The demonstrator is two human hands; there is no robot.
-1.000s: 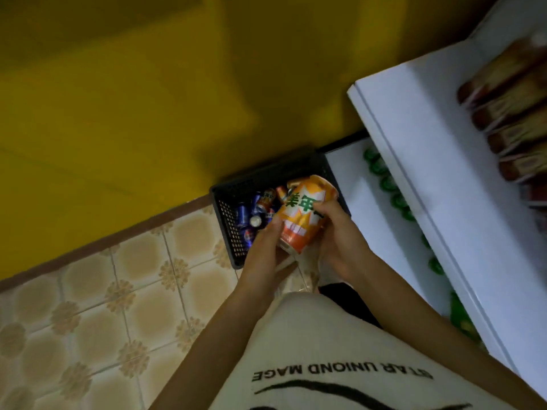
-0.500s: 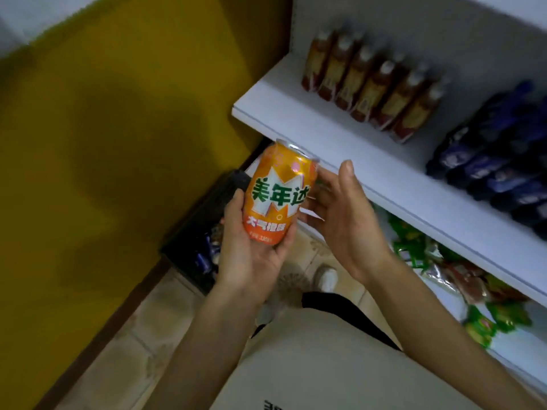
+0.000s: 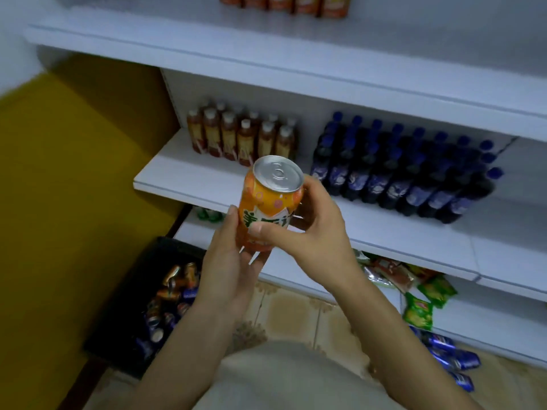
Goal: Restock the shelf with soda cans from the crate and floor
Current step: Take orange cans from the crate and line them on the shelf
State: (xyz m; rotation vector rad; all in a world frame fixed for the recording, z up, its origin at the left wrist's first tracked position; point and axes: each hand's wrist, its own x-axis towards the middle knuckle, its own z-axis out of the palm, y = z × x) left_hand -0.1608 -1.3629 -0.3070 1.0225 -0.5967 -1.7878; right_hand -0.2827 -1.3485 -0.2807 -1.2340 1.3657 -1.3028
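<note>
Orange soda can (image 3: 270, 202) sits upright at the centre of the frame, silver top and pull tab facing the camera, held between both hands. The left hand (image 3: 228, 270) cups it from below, thumb up along the can's left side and fingers curled under its base. The right hand (image 3: 310, 232) grips it from the right, thumb across the printed front and fingers wrapped round the back.

Just behind the can runs the front edge of a white shelf (image 3: 189, 176), where brown bottles (image 3: 242, 137) with white caps stand in a cluster at the left. Dark bottles with blue caps (image 3: 399, 173) stand in rows at the right. A higher board crosses the top of the frame, with orange bottles (image 3: 284, 4) at its upper edge.

Below the hands, at lower left, a black crate (image 3: 124, 291) rests on the tiled floor (image 3: 296, 315) against a yellow wall (image 3: 74, 173), with mixed cans (image 3: 171, 291) loose inside it. At lower right, green snack bags (image 3: 420, 309) lie on the lowest shelf and blue cans (image 3: 453, 353) lie on their sides on the floor.
</note>
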